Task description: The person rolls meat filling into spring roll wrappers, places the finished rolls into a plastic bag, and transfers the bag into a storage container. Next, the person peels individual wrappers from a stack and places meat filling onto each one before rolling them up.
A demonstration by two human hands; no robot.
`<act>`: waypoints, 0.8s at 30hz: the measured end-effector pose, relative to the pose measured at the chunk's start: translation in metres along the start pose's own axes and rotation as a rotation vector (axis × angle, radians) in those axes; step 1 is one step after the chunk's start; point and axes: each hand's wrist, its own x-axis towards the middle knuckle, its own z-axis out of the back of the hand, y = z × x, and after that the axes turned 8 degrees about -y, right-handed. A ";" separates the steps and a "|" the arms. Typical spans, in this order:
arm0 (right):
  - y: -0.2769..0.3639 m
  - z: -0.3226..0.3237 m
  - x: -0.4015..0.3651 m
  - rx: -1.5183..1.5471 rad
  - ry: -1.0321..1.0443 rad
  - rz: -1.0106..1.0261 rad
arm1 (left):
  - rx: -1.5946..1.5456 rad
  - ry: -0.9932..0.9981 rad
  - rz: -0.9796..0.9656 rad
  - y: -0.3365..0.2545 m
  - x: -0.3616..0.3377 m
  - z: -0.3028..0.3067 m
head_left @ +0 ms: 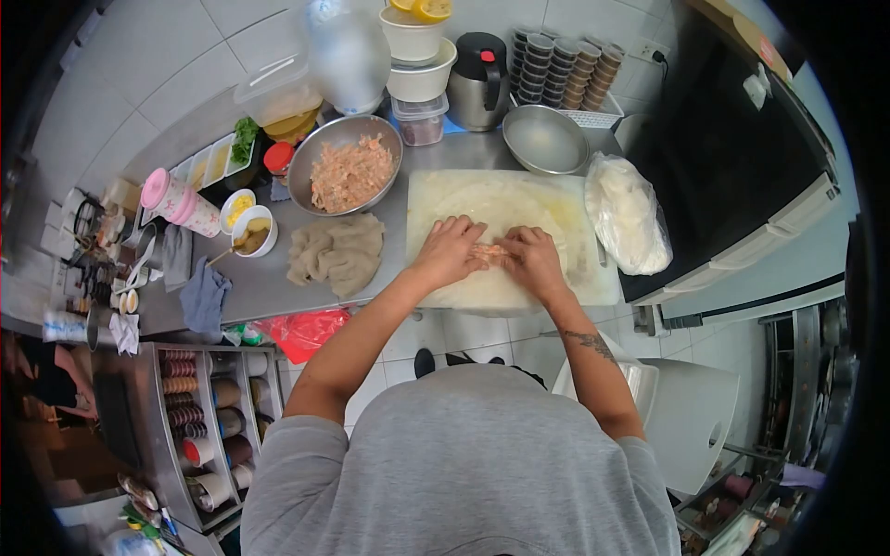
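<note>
On the white cutting board [445, 199], a small roll with pinkish-orange filling [489, 251] lies between my two hands. My left hand [451, 250] has its fingers curled on the roll's left end. From the other side, my right hand [533, 259] pinches the right end. A thin, pale wrapper seems to surround the filling, though my fingers cover much of it. Left of the board stands a steel bowl [298, 176] of chopped pinkish-orange mixture [352, 173]. Behind the board is a shallow steel bowl [547, 139], apparently holding clear liquid.
Right of the board lies a plastic bag of white, soft-looking contents [629, 213], with a knife handle [601, 254] nearby. A beige cloth [336, 252] sits left. A steel jug [480, 82], stacked tubs [417, 83] and lidded cups [561, 74] line the wall.
</note>
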 end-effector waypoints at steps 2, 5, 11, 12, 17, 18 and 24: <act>-0.009 -0.013 -0.004 -0.035 0.045 0.015 | 0.066 0.086 -0.019 0.020 -0.006 -0.001; 0.016 0.000 0.003 -0.036 -0.014 -0.074 | 0.015 0.117 -0.012 0.035 -0.012 0.013; 0.018 -0.038 0.013 0.088 -0.046 0.144 | -0.079 0.034 0.011 0.036 -0.016 0.015; 0.020 -0.039 0.016 0.095 -0.035 0.121 | -0.068 0.055 0.017 0.040 -0.017 0.015; 0.039 -0.030 0.024 0.104 -0.067 0.030 | -0.159 -0.003 0.026 0.049 -0.024 0.016; 0.040 -0.033 0.024 0.109 -0.067 0.068 | -0.175 -0.021 0.040 0.049 -0.025 0.016; 0.033 -0.052 0.023 0.058 0.027 0.111 | -0.165 0.035 0.046 0.054 -0.027 0.024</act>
